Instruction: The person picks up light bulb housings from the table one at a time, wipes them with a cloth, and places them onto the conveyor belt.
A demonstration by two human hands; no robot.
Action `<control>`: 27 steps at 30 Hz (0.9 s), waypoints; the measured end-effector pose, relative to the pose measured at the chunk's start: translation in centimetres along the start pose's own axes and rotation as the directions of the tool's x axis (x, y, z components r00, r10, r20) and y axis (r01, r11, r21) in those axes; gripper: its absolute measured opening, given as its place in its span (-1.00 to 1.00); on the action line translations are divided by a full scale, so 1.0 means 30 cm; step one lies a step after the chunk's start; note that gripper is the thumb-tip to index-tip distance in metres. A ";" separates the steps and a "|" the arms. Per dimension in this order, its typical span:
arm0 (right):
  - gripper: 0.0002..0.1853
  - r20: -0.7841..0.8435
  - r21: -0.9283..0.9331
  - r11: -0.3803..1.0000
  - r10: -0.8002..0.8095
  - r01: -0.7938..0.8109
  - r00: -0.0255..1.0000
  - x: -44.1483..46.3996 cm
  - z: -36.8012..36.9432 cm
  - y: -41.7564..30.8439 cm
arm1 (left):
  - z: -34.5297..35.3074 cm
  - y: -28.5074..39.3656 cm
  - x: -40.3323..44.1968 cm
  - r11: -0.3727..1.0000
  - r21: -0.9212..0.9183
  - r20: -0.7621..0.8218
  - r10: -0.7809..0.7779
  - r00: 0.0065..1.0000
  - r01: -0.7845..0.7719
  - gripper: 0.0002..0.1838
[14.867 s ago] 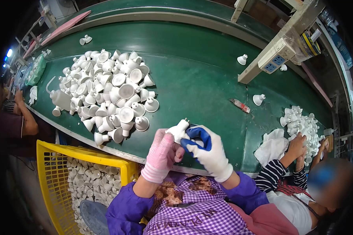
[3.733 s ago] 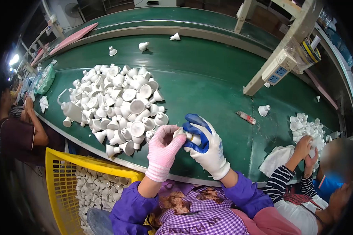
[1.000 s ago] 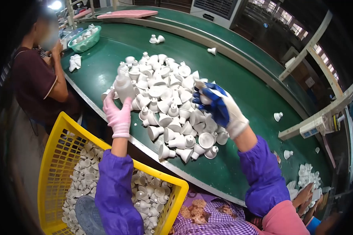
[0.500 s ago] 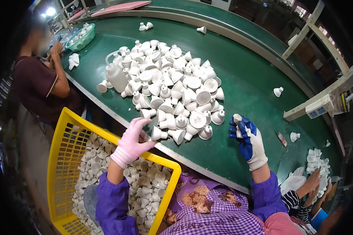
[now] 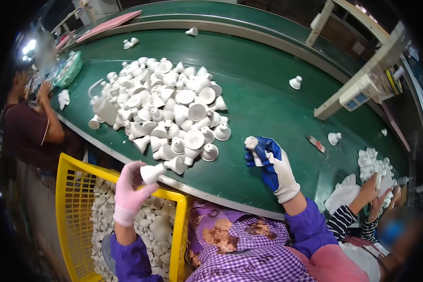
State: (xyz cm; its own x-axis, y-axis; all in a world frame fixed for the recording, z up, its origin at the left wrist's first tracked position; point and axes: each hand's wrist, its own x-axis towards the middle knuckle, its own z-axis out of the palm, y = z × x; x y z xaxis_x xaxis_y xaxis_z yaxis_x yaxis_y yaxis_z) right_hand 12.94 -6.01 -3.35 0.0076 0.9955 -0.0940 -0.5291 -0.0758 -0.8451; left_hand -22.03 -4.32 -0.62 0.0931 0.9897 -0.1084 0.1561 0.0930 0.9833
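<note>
My left hand (image 5: 130, 189), in a pink glove, is closed on a white spotlight bulb housing (image 5: 152, 174) above the conveyor's near edge. Another housing (image 5: 176, 165) sits just beside it. My right hand (image 5: 276, 168), in a white glove with blue coating, is curled around a small whitish wad, perhaps cloth (image 5: 251, 142), over the green belt. A large pile of white bulb housings (image 5: 164, 101) lies on the belt ahead. Below my left hand is a yellow crate (image 5: 179, 235) holding many similar housings (image 5: 150, 230).
A clear squeeze bottle (image 5: 104, 110) stands against the pile's left side. A co-worker (image 5: 30, 122) is at the left by a green basket (image 5: 68, 70). At right, another person's hands (image 5: 372, 188) handle white pieces. A small red-and-white object (image 5: 316, 144) lies on the belt (image 5: 258, 94).
My left hand has taken hold of a housing and drawn it toward the crate's rim. My right hand keeps its curled grip. The view has turned right, so the scene appears shifted left.
</note>
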 end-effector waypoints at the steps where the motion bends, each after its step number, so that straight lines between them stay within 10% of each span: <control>1: -0.66 -0.010 0.010 1.000 0.019 -0.019 1.000 0.002 -0.001 -0.002 | 0.040 0.037 -0.021 0.996 -0.079 0.067 -0.042 0.997 0.047 -0.39; 13: -0.66 0.254 -0.442 0.880 -0.063 0.174 0.965 -0.101 0.067 -0.107 | 0.411 0.059 -0.052 0.909 -0.317 0.440 -0.112 0.891 0.270 -0.28; 17: -0.58 0.626 -0.730 0.222 -0.166 0.647 0.762 -0.126 0.095 -0.141 | 0.442 0.056 -0.050 0.919 -0.276 0.476 -0.124 0.871 0.282 -0.34; 22: -0.66 0.292 -0.795 0.586 0.146 0.155 0.945 -0.097 0.096 -0.165 | 0.444 0.050 -0.067 0.956 -0.194 0.488 -0.100 0.867 0.219 -0.35; 24: -0.70 0.071 -0.715 0.651 0.430 -0.254 0.900 -0.061 0.102 -0.186 | 0.448 0.047 -0.069 0.958 -0.194 0.513 -0.083 0.854 0.209 -0.34; 27: -0.73 0.115 -0.613 0.709 0.516 -0.349 0.849 -0.032 0.056 -0.157 | 0.449 0.041 -0.063 0.948 -0.249 0.502 -0.047 0.864 0.197 -0.32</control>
State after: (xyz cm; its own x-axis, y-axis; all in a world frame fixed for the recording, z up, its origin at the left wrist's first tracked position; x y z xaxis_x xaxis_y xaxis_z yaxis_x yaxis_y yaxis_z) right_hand 14.01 -6.52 1.61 -0.3643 0.8121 -0.4558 0.1424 -0.4351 -0.8891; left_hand -8.77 -7.53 -1.16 0.5665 0.7960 -0.2131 -0.0789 0.3098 0.9475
